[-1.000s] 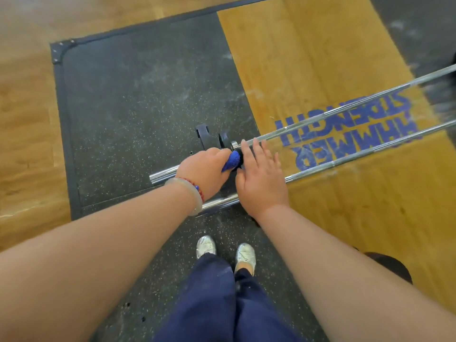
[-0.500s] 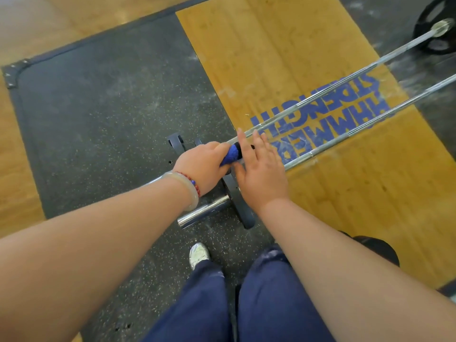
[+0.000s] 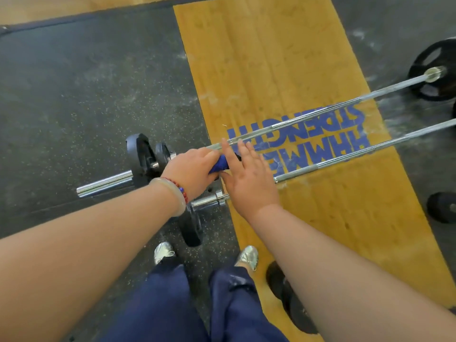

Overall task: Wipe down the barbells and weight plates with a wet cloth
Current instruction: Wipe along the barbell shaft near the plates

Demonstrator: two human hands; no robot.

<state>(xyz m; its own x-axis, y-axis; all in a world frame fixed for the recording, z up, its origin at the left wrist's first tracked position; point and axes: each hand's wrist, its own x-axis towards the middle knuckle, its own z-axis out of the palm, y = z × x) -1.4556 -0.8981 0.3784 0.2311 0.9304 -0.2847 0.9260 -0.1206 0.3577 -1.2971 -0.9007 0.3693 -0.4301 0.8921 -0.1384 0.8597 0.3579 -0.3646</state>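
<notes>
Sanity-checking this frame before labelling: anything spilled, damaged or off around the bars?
White powdery smears lie on the dark flooring and the edge of the wooden platform, between the far barbell and near barbell toward their right ends. It looks like dust residue, not damage. Nothing else stands out.

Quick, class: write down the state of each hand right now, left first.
Left hand: closed, gripping the blue cloth.
Right hand: open, fingers straight, holding nothing.

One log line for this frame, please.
phase: bar wipe | left hand: grips blue cloth beside far barbell | right hand: flat, laid across near barbell
</notes>
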